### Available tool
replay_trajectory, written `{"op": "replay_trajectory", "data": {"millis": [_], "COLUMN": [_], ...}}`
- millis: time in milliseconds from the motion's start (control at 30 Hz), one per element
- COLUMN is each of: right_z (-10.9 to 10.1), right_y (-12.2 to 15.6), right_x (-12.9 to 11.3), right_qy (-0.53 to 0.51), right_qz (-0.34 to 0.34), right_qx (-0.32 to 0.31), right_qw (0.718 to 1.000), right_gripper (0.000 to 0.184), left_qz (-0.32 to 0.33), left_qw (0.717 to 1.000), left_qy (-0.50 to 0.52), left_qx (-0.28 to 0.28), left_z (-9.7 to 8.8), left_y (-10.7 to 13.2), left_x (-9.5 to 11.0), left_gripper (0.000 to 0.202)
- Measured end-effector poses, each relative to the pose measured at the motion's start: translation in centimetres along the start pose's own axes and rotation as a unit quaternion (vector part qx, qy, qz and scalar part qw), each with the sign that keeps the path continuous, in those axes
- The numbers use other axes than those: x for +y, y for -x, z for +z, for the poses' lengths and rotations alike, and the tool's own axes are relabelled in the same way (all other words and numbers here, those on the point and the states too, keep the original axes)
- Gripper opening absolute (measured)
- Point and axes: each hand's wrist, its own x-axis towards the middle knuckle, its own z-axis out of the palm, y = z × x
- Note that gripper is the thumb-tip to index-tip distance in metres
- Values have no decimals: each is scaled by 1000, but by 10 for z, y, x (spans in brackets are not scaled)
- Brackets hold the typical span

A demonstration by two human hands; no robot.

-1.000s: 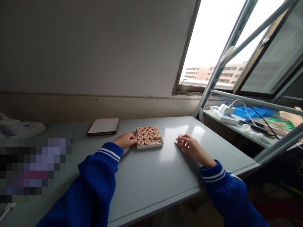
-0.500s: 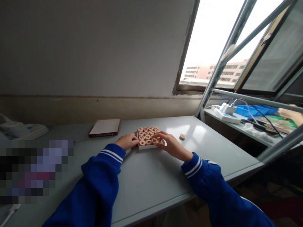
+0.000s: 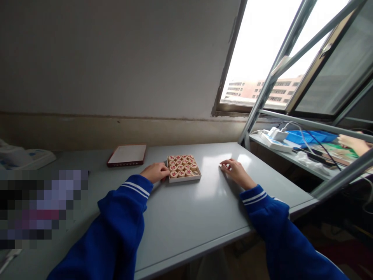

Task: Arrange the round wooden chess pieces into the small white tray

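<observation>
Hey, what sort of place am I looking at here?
Probably a shared indoor workroom, though I can't be sure. There's a grey table against a bare wall, and another person's hand over a cluttered surface beyond the metal frame.

A grey wall [image 3: 116, 58] with a dull yellowish band [image 3: 72, 132] along its lower part stood at the back, and at the right a bright window [image 3: 259, 46] gave onto a pinkish building [image 3: 243, 90]. Beyond a slanting metal frame [image 3: 265, 87], a neighbouring surface held a white power strip [image 3: 278, 145] with white plugs [image 3: 277, 134] in it, a blue tray [image 3: 310, 137] and some crumpled clear plastic [image 3: 305, 158]. At the far left, a white device [image 3: 39, 154] lay behind a pixelated patch [image 3: 55, 202].
</observation>
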Motion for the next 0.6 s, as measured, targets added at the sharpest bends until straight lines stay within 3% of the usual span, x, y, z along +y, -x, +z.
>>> {"op": "replay_trajectory", "data": {"millis": [133,300,600], "right_z": [3,18,26], "right_y": [5,9,10], "right_x": [-34,-74,-72], "right_qy": [-157,-184,-238], "right_qz": [-78,-161,-145], "right_qx": [6,2,-16], "right_qw": [985,970,960], "right_gripper": [26,24,26], "left_qz": [9,14,6], "left_qw": [1000,1000,1000], "left_qy": [1,-4,-12], "left_qx": [0,-8,-15], "left_z": [0,-1,-1], "left_y": [-1,-1,0], "left_x": [0,0,1], "left_gripper": [32,35,34]}}
